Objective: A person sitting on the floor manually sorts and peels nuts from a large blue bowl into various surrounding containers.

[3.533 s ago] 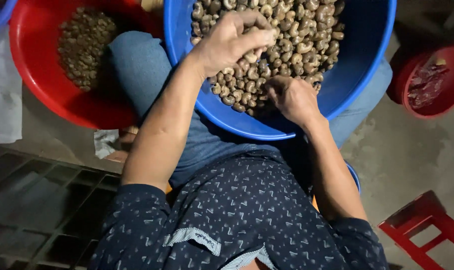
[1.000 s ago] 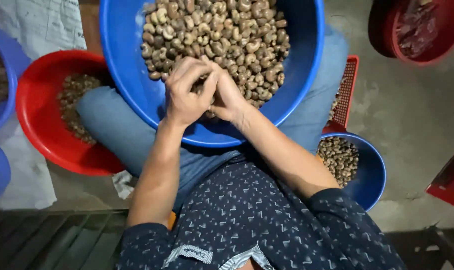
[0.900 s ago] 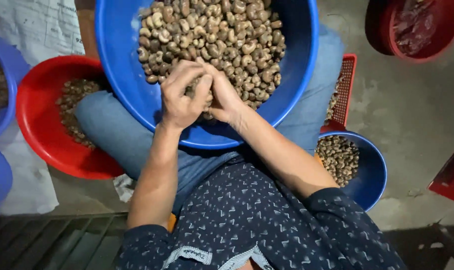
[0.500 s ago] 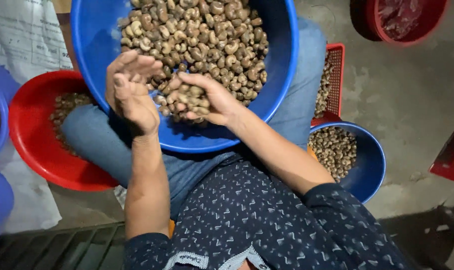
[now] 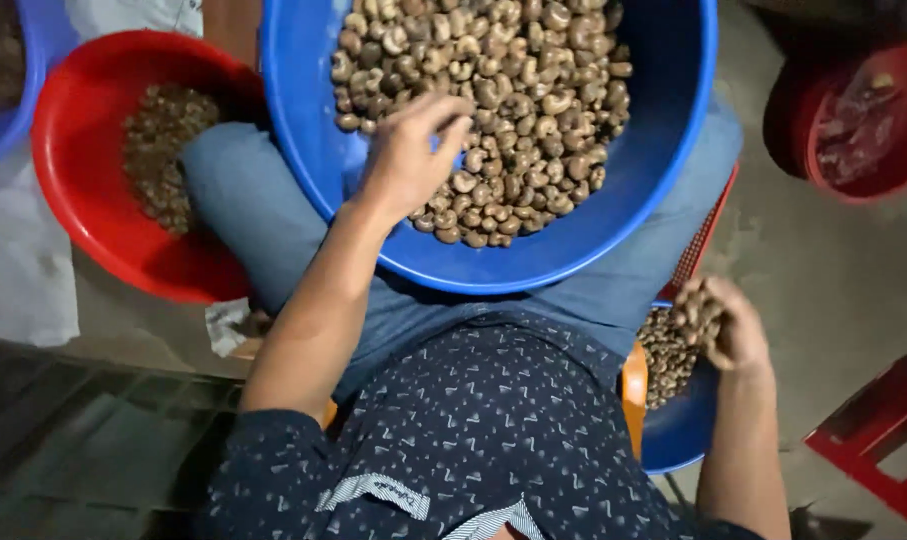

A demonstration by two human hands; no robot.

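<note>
A large blue basin (image 5: pixel 663 190) full of brown cashew nuts (image 5: pixel 513 90) rests on my lap. My left hand (image 5: pixel 408 160) hovers over the near left part of the pile, fingers spread and fingertips touching the nuts, holding nothing. My right hand (image 5: pixel 728 325) is low at my right side, over a small blue bowl (image 5: pixel 683 430) of similar nuts. Its fingers are curled around a few nuts.
A red basin (image 5: pixel 83 200) with smaller dark pieces sits to my left, by a blue tub (image 5: pixel 13 110). Another red basin (image 5: pixel 858 120) stands far right. A red crate edge (image 5: pixel 703 240) and a red stool (image 5: pixel 873 440) are on the right.
Both hands were together over the blue basin. My right hand has since swung down to the small blue bowl at my right, and my left hand has returned to the pile.
</note>
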